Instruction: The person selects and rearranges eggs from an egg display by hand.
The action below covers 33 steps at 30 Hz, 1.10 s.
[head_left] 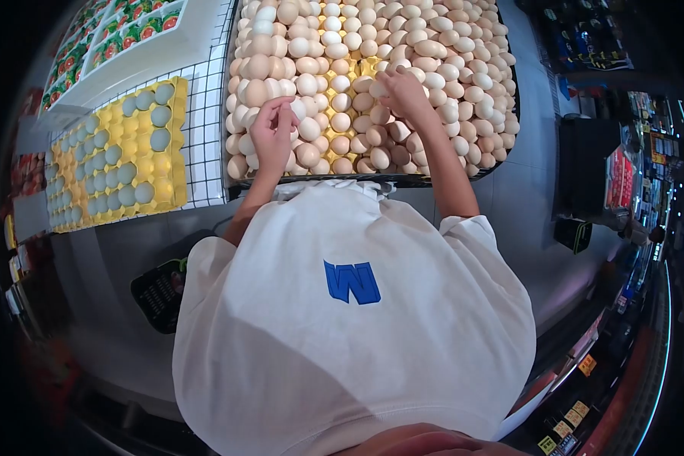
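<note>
A large display of brown and pale eggs (463,68) lies in front of me. My left hand (271,131) is over its near left part, with fingers curled together. A pale egg (299,109) shows right beside those fingertips; whether they grip anything is hidden. Farther right, my right hand (403,93) reaches down with its fingers bent around an egg (378,90). Between the hands, a yellow egg tray (366,65) shows bare cups near a column of eggs (341,102).
On the white tiled counter (205,121) at left stands a yellow tray (176,163) with bluish-green eggs (144,192). Behind it is a white box (102,72) of red-and-green packs. A black basket (158,296) is at lower left, another black basket (572,235) at right. Shelves line the right side.
</note>
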{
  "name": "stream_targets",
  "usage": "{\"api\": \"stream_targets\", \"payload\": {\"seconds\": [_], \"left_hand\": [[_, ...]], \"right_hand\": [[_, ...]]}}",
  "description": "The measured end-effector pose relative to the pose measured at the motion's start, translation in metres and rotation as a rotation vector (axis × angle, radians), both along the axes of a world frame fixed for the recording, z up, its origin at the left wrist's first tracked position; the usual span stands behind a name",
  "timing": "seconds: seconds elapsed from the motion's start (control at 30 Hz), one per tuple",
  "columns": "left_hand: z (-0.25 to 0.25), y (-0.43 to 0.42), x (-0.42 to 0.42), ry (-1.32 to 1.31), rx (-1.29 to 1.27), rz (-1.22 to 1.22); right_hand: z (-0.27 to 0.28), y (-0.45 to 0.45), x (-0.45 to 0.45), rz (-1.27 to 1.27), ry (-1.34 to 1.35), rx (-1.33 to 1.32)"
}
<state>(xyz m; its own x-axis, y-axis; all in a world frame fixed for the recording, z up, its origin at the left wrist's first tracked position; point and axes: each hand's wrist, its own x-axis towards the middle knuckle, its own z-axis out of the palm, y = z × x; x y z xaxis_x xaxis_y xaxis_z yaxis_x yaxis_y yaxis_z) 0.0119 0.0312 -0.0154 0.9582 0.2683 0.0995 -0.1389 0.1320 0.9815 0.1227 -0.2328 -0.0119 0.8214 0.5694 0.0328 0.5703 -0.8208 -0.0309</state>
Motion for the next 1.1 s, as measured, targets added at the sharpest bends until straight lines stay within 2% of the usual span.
{"api": "stream_targets", "payload": {"seconds": [0.5,0.6,0.67,0.77,0.93,1.03,1.1], "left_hand": [[-0.002,0.000,0.001,-0.013,0.008,-0.012],[-0.005,0.002,0.001,-0.041,0.018,0.000],[-0.004,0.002,0.001,-0.038,0.010,0.031],[-0.005,0.003,0.001,-0.023,-0.010,0.039],[0.000,0.001,0.000,0.009,-0.020,0.037],[-0.001,0.001,0.001,0.009,-0.010,0.024],[-0.002,0.002,0.001,0.001,-0.001,0.021]], "right_hand": [[-0.004,0.002,0.005,0.031,-0.064,-0.019],[0.001,0.026,-0.006,0.030,-0.034,0.125],[-0.004,0.048,-0.014,0.184,0.009,0.340],[-0.003,0.088,-0.033,0.301,0.134,0.459],[-0.026,0.128,-0.042,0.285,0.131,0.522],[-0.027,0.133,-0.041,0.238,0.079,0.408],[-0.019,0.132,-0.042,0.197,0.168,0.488]]}}
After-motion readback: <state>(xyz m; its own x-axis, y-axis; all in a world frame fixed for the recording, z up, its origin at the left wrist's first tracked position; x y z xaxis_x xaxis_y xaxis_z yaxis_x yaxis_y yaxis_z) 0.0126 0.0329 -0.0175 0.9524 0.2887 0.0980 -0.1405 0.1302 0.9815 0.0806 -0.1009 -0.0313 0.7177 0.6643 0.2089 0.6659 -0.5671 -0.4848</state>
